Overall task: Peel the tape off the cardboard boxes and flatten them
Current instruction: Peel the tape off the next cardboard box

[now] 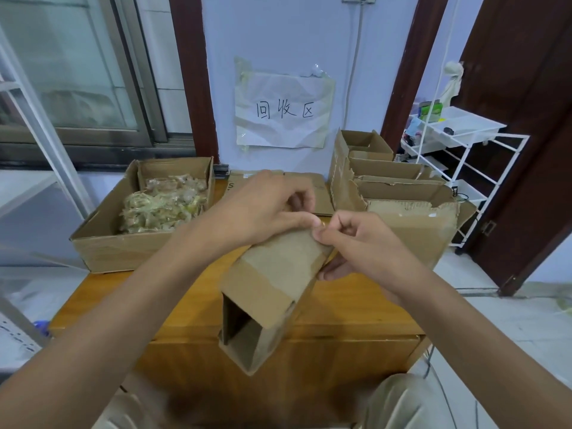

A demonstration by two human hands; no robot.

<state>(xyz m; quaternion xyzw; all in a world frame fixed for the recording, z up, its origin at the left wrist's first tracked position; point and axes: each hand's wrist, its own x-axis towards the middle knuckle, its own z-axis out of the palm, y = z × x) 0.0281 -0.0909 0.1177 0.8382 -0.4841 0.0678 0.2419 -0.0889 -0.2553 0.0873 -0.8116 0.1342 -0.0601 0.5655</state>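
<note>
Both hands are pinching one small box [272, 274]: left hand [263, 209] fingers and right hand [356, 243] fingers at its far edge. Left of them, one open carton [102, 246] is holding crumpled tape [161, 205].

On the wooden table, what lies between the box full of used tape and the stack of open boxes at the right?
In the head view, flattened cardboard lies there on the table, partly hidden by the left hand.

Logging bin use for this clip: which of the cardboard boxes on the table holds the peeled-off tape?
The wide open box at the table's left, filled with a crumpled tape wad. The torn boxes at right show no tape inside.
</note>
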